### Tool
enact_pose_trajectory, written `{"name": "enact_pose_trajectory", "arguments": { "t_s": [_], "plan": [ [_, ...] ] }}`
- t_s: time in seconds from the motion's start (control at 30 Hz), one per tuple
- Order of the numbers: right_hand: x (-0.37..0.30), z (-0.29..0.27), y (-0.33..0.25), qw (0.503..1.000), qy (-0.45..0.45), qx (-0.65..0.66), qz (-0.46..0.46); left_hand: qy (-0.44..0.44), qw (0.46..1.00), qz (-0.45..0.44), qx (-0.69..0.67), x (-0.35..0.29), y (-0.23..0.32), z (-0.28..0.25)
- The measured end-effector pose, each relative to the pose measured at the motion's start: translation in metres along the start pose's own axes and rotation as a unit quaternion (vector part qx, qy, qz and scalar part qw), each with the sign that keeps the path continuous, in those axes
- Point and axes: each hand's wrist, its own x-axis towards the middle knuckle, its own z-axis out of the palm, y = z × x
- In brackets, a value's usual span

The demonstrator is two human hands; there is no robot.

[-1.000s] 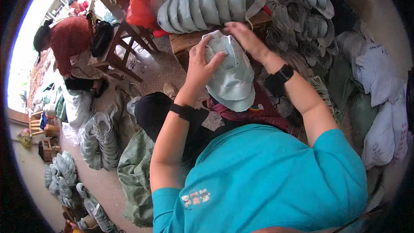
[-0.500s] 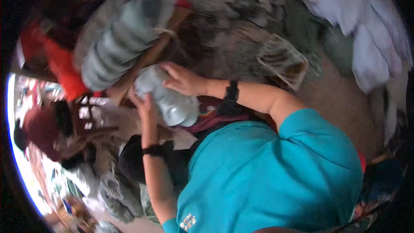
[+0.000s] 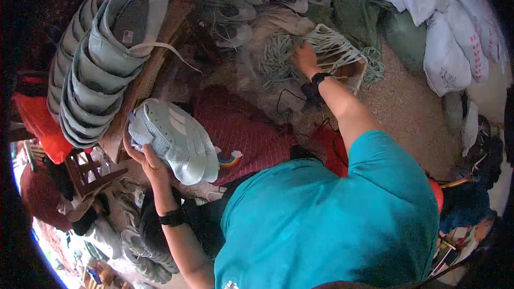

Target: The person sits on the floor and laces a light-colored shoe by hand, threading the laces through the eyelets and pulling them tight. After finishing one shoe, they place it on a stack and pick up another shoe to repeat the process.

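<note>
A pale grey-blue shoe upper (image 3: 174, 136), with mesh and white panels, lies tilted over my lap. Several layered edges show at its near end, as if uppers were nested. My left hand (image 3: 147, 161) grips its left side, thumb toward me and some fingers hidden behind it. Farther off to the right, my right hand (image 3: 306, 59) is in a heap of pale green shoelaces (image 3: 281, 59), its fingers bent and closed over the strands. More laces (image 3: 337, 45) hang across a basket-like holder just right of that hand.
A long stack of nested grey-green uppers (image 3: 88, 83) rests along a wooden board (image 3: 147, 77) at upper left, one loose lace trailing from it. More uppers (image 3: 230, 13) lie at the back. White sacks (image 3: 444, 48) stand at far right. Another person (image 3: 45, 198) is at far left.
My right hand has left the upper and reached away to the right, into the shoelaces. The left hand keeps the upper, now turned differently. The whole view has shifted, with the stack farther left.
</note>
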Motion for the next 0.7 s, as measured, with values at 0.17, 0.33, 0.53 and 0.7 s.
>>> {"name": "enact_pose_trajectory", "arguments": {
  "t_s": [0.17, 0.33, 0.53, 0.7],
  "plan": [
    [0.022, 0.020, -0.003, 0.976, -0.090, -0.186, -0.062, 0.024, 0.982, 0.011, 0.187, -0.004, 0.024, -0.006],
    [-0.003, -0.041, -0.100, 0.947, -0.233, 0.200, -0.092, 0.036, 0.954, 0.117, 0.274, -0.021, 0.083, -0.001],
    [-0.102, -0.197, -0.230, 0.775, -0.117, 0.379, -0.491, -0.271, 0.950, -0.042, -0.151, -0.044, 0.141, 0.039],
    [-0.092, -0.257, -0.240, 0.790, 0.049, 0.382, -0.477, -0.324, 0.934, -0.117, -0.092, -0.060, 0.145, 0.004]
  ]
}}
